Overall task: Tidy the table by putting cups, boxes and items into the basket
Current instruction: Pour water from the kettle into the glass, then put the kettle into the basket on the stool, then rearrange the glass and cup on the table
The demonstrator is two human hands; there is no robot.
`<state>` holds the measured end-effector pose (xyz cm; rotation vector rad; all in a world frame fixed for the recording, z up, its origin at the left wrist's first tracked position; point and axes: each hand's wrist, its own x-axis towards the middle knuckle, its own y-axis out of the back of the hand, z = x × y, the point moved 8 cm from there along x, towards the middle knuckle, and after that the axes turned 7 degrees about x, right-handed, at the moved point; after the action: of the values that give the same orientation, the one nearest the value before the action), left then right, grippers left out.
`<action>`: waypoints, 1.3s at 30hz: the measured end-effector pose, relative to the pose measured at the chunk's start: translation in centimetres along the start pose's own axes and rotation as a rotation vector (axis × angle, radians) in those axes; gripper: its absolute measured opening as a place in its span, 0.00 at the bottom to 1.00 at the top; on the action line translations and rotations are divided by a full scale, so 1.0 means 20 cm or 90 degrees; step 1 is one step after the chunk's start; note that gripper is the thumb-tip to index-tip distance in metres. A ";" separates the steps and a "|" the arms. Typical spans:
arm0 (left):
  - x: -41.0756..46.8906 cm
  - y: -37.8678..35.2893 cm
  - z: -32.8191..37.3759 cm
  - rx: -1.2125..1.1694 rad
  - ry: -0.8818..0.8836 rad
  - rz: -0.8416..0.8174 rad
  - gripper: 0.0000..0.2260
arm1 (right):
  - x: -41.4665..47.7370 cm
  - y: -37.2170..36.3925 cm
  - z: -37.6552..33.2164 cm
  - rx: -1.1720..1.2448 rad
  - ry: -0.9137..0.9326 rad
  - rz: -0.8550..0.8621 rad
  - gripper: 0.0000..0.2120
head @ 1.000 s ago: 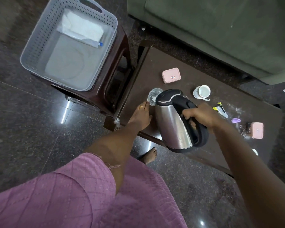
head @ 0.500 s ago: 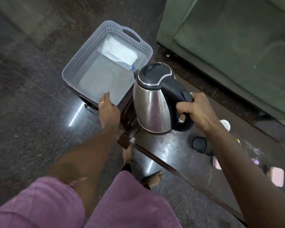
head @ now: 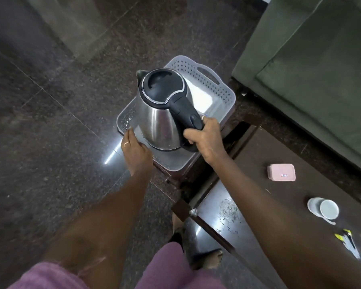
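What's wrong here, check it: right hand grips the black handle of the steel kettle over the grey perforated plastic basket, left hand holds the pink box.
One error. In the head view the left hand rests on the near rim of the grey perforated plastic basket; the pink rectangular box lies alone on the dark wooden table. The right hand does grip the steel kettle.

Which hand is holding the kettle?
The right hand: it is wrapped around the black handle of the kettle above the basket. The left hand only rests at the basket's near edge.
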<state>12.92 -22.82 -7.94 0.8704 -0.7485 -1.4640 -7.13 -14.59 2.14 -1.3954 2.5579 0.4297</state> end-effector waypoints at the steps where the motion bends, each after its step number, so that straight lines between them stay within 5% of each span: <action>1: 0.01 0.00 0.01 -0.002 -0.005 0.006 0.26 | 0.03 -0.04 0.03 -0.006 -0.016 0.000 0.08; 23: -0.16 -0.05 0.07 -0.012 0.060 0.016 0.29 | 0.09 -0.22 0.22 -0.078 -0.054 -0.130 0.13; 29: -0.58 -0.11 0.24 -0.057 0.005 0.064 0.28 | -0.16 0.22 0.42 -0.206 0.006 0.066 0.26; 31: -0.72 -0.20 0.30 -0.042 -0.057 0.010 0.29 | -0.30 0.47 0.59 -0.357 -0.044 0.171 0.29; 34: -0.95 -0.38 0.43 -0.003 -0.202 -0.102 0.29 | -0.52 0.75 0.92 -0.583 -0.266 0.172 0.39; 39: -1.26 -0.63 0.62 -0.004 -0.284 -0.258 0.26 | -0.69 0.92 1.24 -0.570 -0.400 0.079 0.39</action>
<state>-4.16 2.69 -10.25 0.7224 -0.9285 -2.0608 -14.53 14.16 -13.96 -1.0142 1.9540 1.8506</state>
